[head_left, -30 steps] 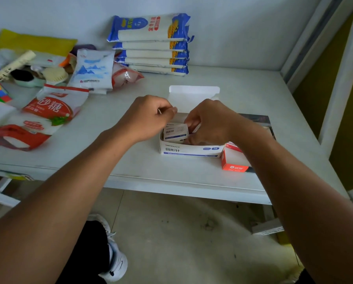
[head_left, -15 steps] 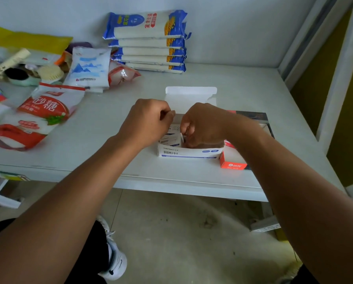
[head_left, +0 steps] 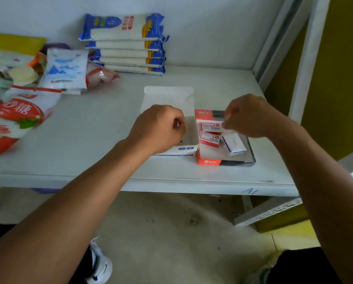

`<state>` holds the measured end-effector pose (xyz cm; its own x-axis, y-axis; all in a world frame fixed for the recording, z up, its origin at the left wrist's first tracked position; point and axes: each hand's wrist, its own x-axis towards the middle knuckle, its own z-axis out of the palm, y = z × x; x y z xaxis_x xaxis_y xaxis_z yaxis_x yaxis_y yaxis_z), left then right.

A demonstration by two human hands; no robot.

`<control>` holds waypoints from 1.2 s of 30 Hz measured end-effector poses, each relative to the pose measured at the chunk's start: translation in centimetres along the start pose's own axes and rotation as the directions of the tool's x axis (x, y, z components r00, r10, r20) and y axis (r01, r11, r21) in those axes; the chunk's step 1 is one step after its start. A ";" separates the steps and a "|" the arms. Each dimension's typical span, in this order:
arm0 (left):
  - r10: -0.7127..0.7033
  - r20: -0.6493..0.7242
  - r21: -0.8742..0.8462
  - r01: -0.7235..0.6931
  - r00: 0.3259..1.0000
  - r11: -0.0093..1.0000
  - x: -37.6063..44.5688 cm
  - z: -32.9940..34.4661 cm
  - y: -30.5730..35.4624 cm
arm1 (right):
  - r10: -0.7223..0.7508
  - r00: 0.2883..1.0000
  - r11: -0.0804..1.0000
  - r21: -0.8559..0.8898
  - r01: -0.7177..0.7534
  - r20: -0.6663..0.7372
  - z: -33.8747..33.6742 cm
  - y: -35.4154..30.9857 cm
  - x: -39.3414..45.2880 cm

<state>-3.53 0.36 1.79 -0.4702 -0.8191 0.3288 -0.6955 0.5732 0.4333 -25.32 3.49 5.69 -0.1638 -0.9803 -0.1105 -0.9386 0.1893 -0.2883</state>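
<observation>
A white carton [head_left: 186, 149] with blue print lies open on the table, its lid flap [head_left: 167, 97] folded back. My left hand [head_left: 159, 128] is curled at its left side and pinches the rim. To the right is a red and black tray box [head_left: 209, 161]. In it lie two small red-and-white boxes [head_left: 210, 138] and one small white box with a blue edge [head_left: 233, 144]. My right hand [head_left: 251, 115] hovers over the tray with curled fingers. Its blurred fingertips are by the upper red-and-white box, so a grip cannot be made out.
Stacked blue-and-white packets [head_left: 124, 44] stand against the back wall. A red-and-white sugar bag [head_left: 15, 117], a white bag with blue mountains [head_left: 66, 68] and other goods fill the left. The table's front edge [head_left: 192, 187] is near. A white shelf post [head_left: 306, 58] rises at the right.
My right hand has moved from inside the white carton rightwards to over the red tray. The small white box that was in the carton now lies in the tray. My left hand stays at the carton.
</observation>
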 end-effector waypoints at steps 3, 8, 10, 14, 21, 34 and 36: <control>-0.028 0.011 -0.043 0.028 1.000 0.999 0.4 0.6 1.0 | 0.128 0.980 0.976 -0.197 -0.097 0.153 1.2 1.4 -0.5; -0.061 0.028 -0.069 0.063 0.998 0.996 0.3 0.9 1.1 | 0.133 0.988 0.972 -0.205 -0.113 0.083 2.9 0.6 -1.0; -0.078 0.041 -0.095 0.081 0.996 0.992 0.2 0.6 0.7 | 0.153 0.986 0.974 -0.180 -0.139 0.069 2.6 0.5 -0.9; -0.145 0.026 -0.170 0.147 0.989 0.974 0.2 -0.1 -0.3 | 0.139 0.981 0.983 0.143 -0.119 -0.139 0.5 -0.5 -1.4; -0.216 0.007 -0.314 0.207 0.976 0.927 0.3 -0.9 -0.1 | -0.118 0.984 0.666 0.723 0.181 -0.137 1.8 -4.1 -1.6; -0.209 0.118 -0.622 0.237 0.971 0.746 -0.3 -2.5 -0.9 | -0.238 0.965 0.464 0.859 0.215 -0.112 4.1 -5.0 -1.0; -0.179 0.119 -0.602 0.214 0.977 0.769 -0.4 -2.4 -0.9 | -0.248 0.960 0.519 0.819 0.242 -0.127 4.1 -5.0 -0.9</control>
<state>-1.41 0.20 3.28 -0.3993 -0.9055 0.1436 -0.3082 0.2801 0.9092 -19.26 3.69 3.35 0.0367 -0.9956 0.0862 -0.2786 -0.0930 -0.9559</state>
